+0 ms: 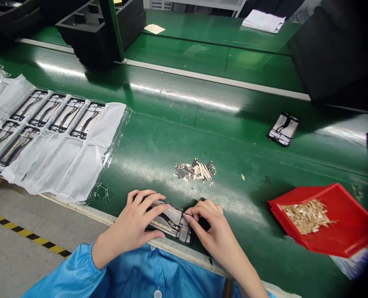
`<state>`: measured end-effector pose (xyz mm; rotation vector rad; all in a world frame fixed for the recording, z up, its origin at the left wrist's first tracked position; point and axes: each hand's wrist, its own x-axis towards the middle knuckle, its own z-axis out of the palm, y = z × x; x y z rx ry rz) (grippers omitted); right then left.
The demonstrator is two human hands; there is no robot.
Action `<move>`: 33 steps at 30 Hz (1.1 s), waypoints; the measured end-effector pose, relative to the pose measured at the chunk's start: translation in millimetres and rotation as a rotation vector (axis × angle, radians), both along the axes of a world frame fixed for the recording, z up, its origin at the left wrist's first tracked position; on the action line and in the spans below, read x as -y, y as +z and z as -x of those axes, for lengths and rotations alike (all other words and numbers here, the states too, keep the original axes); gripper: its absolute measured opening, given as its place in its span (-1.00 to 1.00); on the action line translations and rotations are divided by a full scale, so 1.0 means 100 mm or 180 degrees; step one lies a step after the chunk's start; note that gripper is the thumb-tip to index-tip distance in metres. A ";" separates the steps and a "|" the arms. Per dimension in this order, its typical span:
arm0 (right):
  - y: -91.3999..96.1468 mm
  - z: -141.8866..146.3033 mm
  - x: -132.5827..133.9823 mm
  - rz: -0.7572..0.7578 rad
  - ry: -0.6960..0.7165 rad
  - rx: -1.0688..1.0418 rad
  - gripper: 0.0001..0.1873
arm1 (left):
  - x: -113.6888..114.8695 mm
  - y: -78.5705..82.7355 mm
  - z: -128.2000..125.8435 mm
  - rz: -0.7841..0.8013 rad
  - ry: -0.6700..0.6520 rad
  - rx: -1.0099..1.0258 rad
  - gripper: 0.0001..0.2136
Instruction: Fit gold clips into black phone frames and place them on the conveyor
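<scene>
Currently, the left hand (134, 225) grips a black-and-silver rectangular phone assembly (175, 216) at the near edge of a green bench (152, 136).
The right hand (215, 225) pinches at its end, anything between the fingertips unclear; a white-lined clear plastic tray (122, 128) holds six visible similar assemblies (88, 120), a red plastic bin (354, 225) thin gold-coloured strips (306, 215).

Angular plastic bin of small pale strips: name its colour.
The angular plastic bin is red; it shows in the head view.
</scene>
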<state>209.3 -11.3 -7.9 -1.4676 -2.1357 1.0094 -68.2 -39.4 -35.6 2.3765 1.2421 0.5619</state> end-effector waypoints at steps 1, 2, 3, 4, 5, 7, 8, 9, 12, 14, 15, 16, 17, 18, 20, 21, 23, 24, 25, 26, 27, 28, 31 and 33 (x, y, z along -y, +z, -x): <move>0.00 0.00 0.00 0.0004 0.0000 -0.0027 -0.81 | 0.00 0.00 0.00 0.0007 -0.0001 -0.0007 -0.28; 0.01 0.00 0.00 0.0004 0.0003 -0.0051 -0.81 | 0.00 0.00 0.00 0.0006 -0.0001 -0.0014 -0.28; 0.01 -0.01 0.00 -0.0003 0.0012 -0.0066 -0.82 | 0.00 0.00 0.00 -0.0003 0.0000 -0.0019 -0.28; 0.01 -0.01 0.00 -0.0024 0.0023 -0.0069 -0.82 | 0.00 0.00 0.00 -0.0015 -0.0002 -0.0022 -0.29; 0.00 -0.02 0.00 -0.0066 0.0034 -0.0061 -0.82 | 0.00 0.00 0.00 -0.0030 -0.0002 -0.0022 -0.30; 0.00 -0.02 0.00 -0.0196 0.0074 -0.0022 -0.82 | 0.00 0.02 0.01 -0.0052 -0.0017 -0.0028 -0.32; 0.00 -0.02 0.00 -0.0279 0.0098 -0.0001 -0.83 | 0.00 0.03 0.01 -0.0061 -0.0022 -0.0034 -0.33; 0.00 -0.01 0.00 -0.0373 0.0125 0.0022 -0.84 | -0.01 0.03 0.01 -0.0069 -0.0026 -0.0043 -0.34; -0.02 0.00 0.01 -0.0796 0.0262 0.0074 -0.91 | -0.01 0.05 0.00 -0.0062 -0.0007 -0.0066 -0.28; -0.05 0.00 0.03 -0.1184 0.0367 0.0136 -0.91 | -0.02 0.06 -0.01 0.0005 -0.0014 -0.0056 -0.20; -0.06 0.00 0.04 -0.1385 0.0411 0.0190 -0.89 | -0.03 0.06 -0.01 0.0056 -0.0046 -0.0040 -0.16; -0.08 0.00 0.05 -0.1564 0.0442 0.0258 -0.88 | -0.04 0.06 -0.01 0.0103 -0.0094 -0.0013 -0.13; -0.10 0.00 0.06 -0.1710 0.0468 0.0337 -0.87 | -0.06 0.07 -0.01 0.0142 -0.0151 0.0022 -0.11; -0.12 0.00 0.08 -0.1819 0.0494 0.0420 -0.85 | -0.08 0.07 -0.01 0.0170 -0.0208 0.0060 -0.10; -0.16 0.00 0.10 -0.1926 0.0476 0.0558 -0.83 | -0.12 0.07 -0.01 0.0199 -0.0304 0.0134 -0.10; -0.17 0.00 0.11 -0.1934 0.0388 0.0602 -0.81 | -0.14 0.07 -0.01 0.0188 -0.0354 0.0163 -0.13; -0.17 0.01 0.15 -0.1837 0.0080 0.0630 -0.69 | -0.18 0.08 0.00 0.0094 -0.0452 0.0205 -0.20; -0.16 0.01 0.17 -0.1700 -0.0077 0.0589 -0.63 | -0.19 0.08 0.00 -0.0011 -0.0486 0.0237 -0.26; -0.15 0.02 0.19 -0.1489 -0.0195 0.0497 -0.61 | -0.20 0.09 0.00 -0.0149 -0.0509 0.0290 -0.32; -0.12 0.03 0.22 -0.1211 -0.0276 0.0351 -0.64 | -0.20 0.10 0.00 -0.0297 -0.0514 0.0370 -0.37; -0.10 0.04 0.24 -0.0867 -0.0330 0.0147 -0.69 | -0.20 0.11 -0.01 -0.0434 -0.0509 0.0473 -0.41; -0.07 0.05 0.26 -0.0481 -0.0392 -0.0106 -0.75 | -0.20 0.12 -0.01 -0.0535 -0.0493 0.0580 -0.43; 0.01 0.08 0.31 0.0546 -0.0652 -0.0881 -0.74 | -0.17 0.16 -0.03 -0.0597 -0.0428 0.0780 -0.35; 0.04 0.10 0.32 0.0918 -0.0812 -0.1201 -0.69 | -0.15 0.19 -0.04 -0.0561 -0.0374 0.0763 -0.29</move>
